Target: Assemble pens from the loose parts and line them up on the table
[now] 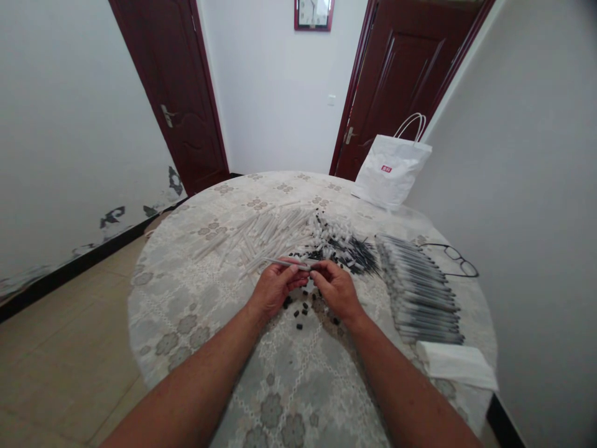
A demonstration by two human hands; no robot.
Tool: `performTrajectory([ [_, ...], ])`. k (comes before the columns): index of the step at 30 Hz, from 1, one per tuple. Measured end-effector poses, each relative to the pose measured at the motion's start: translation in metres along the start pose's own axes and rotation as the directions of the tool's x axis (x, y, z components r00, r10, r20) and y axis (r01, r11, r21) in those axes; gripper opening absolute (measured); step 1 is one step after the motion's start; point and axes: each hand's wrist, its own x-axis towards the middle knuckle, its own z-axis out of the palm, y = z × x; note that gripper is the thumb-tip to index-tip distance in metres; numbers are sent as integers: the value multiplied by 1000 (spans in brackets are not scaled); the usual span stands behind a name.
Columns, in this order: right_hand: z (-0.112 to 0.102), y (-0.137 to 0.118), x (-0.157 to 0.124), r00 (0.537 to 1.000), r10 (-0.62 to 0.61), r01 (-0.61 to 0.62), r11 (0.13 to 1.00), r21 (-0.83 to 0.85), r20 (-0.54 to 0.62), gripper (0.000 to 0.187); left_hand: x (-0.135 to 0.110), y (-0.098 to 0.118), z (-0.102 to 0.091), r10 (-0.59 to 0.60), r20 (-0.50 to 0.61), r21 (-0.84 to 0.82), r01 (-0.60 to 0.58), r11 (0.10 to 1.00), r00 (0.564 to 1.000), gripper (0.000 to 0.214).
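Note:
Over the middle of the table, my left hand [275, 287] is closed around a slim, pale pen barrel [280, 262] that lies nearly level and sticks out to the left. My right hand [336, 289] pinches at the barrel's right end; any small part between those fingertips is too small to make out. Just beyond my hands is a loose pile of clear pen barrels [275, 231]. To its right are small white pieces [332, 227] and a heap of thin black pen refills [358, 254]. Several small black plugs [299, 326] are scattered below my hands.
A row of pens [420, 295] lies side by side at the right, near a pair of glasses [459, 264] and a folded white packet [457, 366]. A white bag [392, 174] stands at the back right. A patterned cloth [186, 336] covers the round table.

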Motion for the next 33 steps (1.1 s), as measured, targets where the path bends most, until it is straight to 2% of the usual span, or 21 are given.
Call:
performTrajectory([
  [5,0,0,-1,999,-26,29,989,-147,21,25,-1,0,0,-10,17,27,10,1000,1000,28],
  [9,1,-2,-3,999,-23,30,984,-174,40,37,-2,0,0,-24,25,59,22,998,999,26],
  [14,1,-7,-7,998,-65,65,993,-99,2,19,-2,2,-1,-8,15,63,7,998,1000,23],
  [19,4,-7,-7,992,-124,124,983,-138,5,13,-1,2,-2,-14,6,69,14,997,1000,26],
  [27,8,8,-4,994,-87,98,978,-186,65,35,-2,2,-4,-40,19,89,38,995,999,23],
  [29,6,7,-3,992,-112,120,978,-169,54,33,-2,3,-4,-43,3,98,43,994,999,24],
  [33,-1,3,-2,976,-215,217,967,-135,34,14,-1,4,-6,-42,-24,122,45,992,999,22],
])
